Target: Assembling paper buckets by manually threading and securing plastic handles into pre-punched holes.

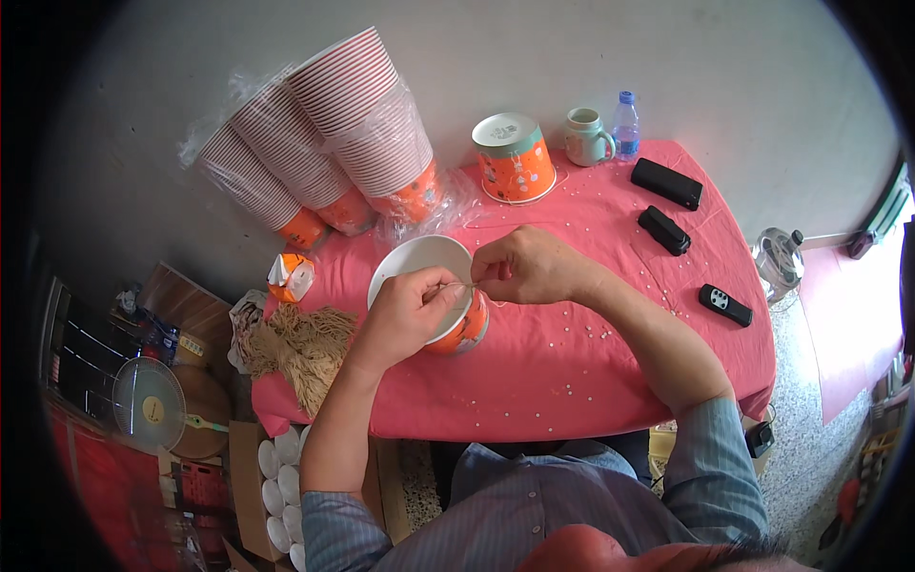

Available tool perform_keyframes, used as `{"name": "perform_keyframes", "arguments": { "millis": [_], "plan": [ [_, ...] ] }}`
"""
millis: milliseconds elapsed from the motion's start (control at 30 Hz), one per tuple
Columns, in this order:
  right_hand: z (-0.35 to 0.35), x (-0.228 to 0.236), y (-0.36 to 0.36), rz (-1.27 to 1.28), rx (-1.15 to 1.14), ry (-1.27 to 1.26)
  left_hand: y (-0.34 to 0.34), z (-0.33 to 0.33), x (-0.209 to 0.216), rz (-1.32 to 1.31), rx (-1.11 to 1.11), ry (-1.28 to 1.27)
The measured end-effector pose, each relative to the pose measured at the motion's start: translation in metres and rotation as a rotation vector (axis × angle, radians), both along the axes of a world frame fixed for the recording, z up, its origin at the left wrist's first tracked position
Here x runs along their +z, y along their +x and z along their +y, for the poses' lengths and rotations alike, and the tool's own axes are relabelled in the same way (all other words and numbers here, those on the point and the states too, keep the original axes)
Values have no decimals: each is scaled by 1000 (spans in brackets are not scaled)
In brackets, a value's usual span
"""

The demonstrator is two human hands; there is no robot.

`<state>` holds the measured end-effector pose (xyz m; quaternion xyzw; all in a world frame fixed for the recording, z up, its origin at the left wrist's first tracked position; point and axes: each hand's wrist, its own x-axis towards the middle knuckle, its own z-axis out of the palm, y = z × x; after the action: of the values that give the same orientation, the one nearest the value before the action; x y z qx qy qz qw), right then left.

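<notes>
1) A thin strand (467, 285) is pinched narrowly by the left grip (415, 300) and right grip (527, 267), set crosswise between their fingertips
2) The paper bucket (398, 259) is placed beneath both grips, nearer the left
3) A tan cord bundle (307, 353) is seen left of the left grip

Shirt (581, 505) is blue-grey, finely striped, more purplish in front; small pale buttons (537, 529) run down the middle. Sleeves (710, 462) end near the elbows; forearms (658, 348), left hand (412, 303) and right hand (537, 267) are bare.
</notes>
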<state>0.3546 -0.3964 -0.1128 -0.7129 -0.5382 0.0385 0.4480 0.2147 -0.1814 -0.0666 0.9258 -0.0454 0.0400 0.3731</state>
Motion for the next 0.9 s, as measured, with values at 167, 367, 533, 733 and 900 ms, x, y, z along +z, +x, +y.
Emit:
{"name": "perform_keyframes", "arguments": {
  "millis": [167,367,533,733,900],
  "plan": [
    [-2,1,-1,-13,8,14,2,-1,0,53,-112,-235],
    [-4,12,-5,129,61,-52,1,0,-5,38,-95,-222],
    [-5,10,-3,167,99,-52,5,1,-11,-16,-79,-260],
    [-6,9,0,196,94,-73,4,-1,-16,-79,-42,-260],
    [-8,16,-1,182,108,-59,3,-4,-12,-94,-31,-202]
  ]
}}
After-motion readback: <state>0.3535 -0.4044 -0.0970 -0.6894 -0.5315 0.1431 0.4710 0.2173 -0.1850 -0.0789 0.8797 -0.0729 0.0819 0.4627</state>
